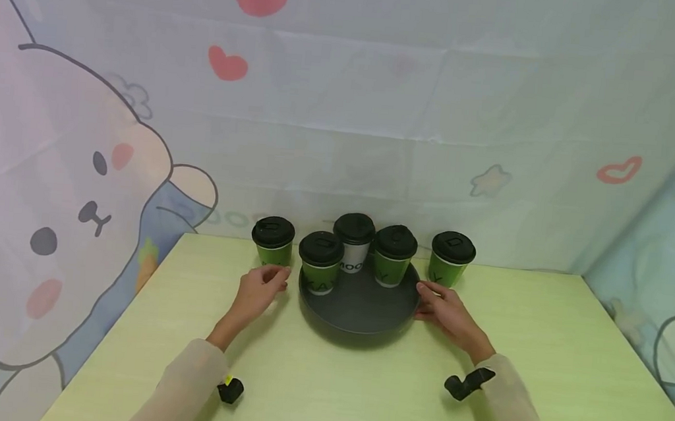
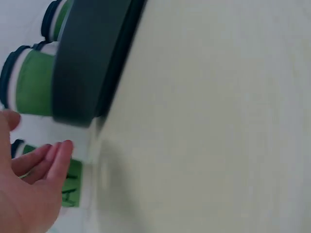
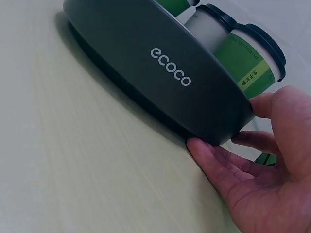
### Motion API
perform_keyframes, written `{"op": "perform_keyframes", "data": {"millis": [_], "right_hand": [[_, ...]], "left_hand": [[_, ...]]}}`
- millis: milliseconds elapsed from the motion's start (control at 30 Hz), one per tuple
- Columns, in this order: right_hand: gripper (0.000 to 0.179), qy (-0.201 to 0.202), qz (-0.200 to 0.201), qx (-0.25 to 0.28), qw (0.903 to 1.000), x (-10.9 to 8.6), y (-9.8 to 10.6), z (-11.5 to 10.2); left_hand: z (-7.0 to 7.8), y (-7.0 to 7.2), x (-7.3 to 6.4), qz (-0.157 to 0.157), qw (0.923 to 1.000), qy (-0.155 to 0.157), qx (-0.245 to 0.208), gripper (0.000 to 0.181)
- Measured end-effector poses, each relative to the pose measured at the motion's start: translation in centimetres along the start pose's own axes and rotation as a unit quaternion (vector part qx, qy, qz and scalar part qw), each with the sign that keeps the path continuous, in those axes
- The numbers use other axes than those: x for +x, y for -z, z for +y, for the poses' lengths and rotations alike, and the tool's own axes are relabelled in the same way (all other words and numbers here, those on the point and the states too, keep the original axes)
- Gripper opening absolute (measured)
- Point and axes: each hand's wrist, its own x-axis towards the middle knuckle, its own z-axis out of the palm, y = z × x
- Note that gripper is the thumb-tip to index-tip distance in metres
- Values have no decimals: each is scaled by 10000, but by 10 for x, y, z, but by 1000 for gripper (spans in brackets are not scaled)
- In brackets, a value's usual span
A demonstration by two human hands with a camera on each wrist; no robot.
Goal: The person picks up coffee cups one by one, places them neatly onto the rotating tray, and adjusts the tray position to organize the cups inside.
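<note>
At right, fingers [image 3: 212, 166] grip the tray [image 3: 141, 77]

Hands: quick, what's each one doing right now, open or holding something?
Left hand: open, holding nothing, apart from the dark tray.
Right hand: closed, holding the dark tray by its edge.

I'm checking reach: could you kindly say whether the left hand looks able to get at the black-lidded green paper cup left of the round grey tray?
Probably yes: the left hand holds nothing, with nothing visible between its fingers and the green paper cup.
</note>
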Motion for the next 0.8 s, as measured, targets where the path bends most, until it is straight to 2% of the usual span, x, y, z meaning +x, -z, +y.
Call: {"op": "perform_keyframes", "data": {"millis": [100,233,333,467,667,800], "right_hand": [[66,34,45,-3,10000,0,1,0],[65,51,128,24,9999,0,-1,1],[64,51,162,58,9998,1,-3,2],[64,76,191,44,9998,1,-4,0],[64,125,318,8,9994,1,-6,1],[62,152,449,21,9989,2,-7,5]], "left_hand": [[7,13,4,630,9969,-462,76,34],[10,24,13,1639,9813,-1004,126,33],[8,28,21,1964,9734,-1170,166,47],[3,28,33,1884,9758,-1088,222,70],[-3,23,49,1293,9865,-909,436,94],[-6,16,57,1018,9887,-838,714,102]]}}
